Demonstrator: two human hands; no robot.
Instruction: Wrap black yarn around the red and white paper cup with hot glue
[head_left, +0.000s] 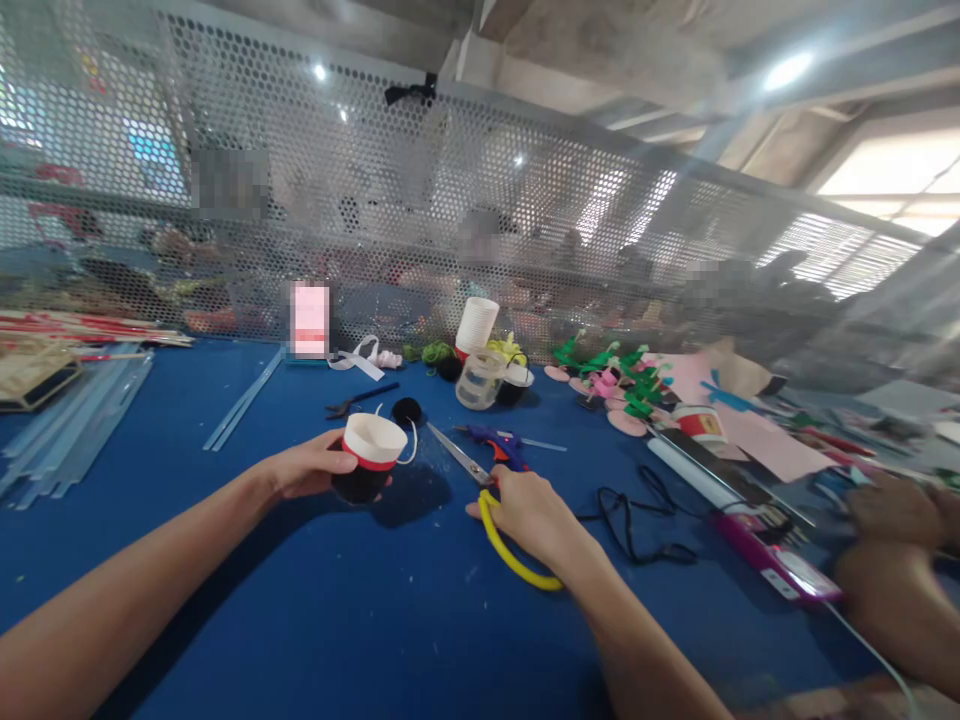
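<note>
My left hand [319,466] is closed around a paper cup [373,445], holding it upright a little above the blue table. White shows at its rim, with a red band below and a black lower part; a white cord [411,445] loops from its side. Behind it lies a small black ball of yarn [406,410]. My right hand [525,510] grips scissors [461,455] with yellow handles, the blades pointing left toward the cup. Just beyond that hand rests a blue and orange glue gun [506,445].
Stacked white cups [480,322], a clear jar [480,380] and pliers [361,400] stand or lie further back. Translucent glue sticks [82,420] are at left. To the right are green craft pieces [637,390], a black cord [626,525], a purple power strip [787,565] and another person's arm [896,600].
</note>
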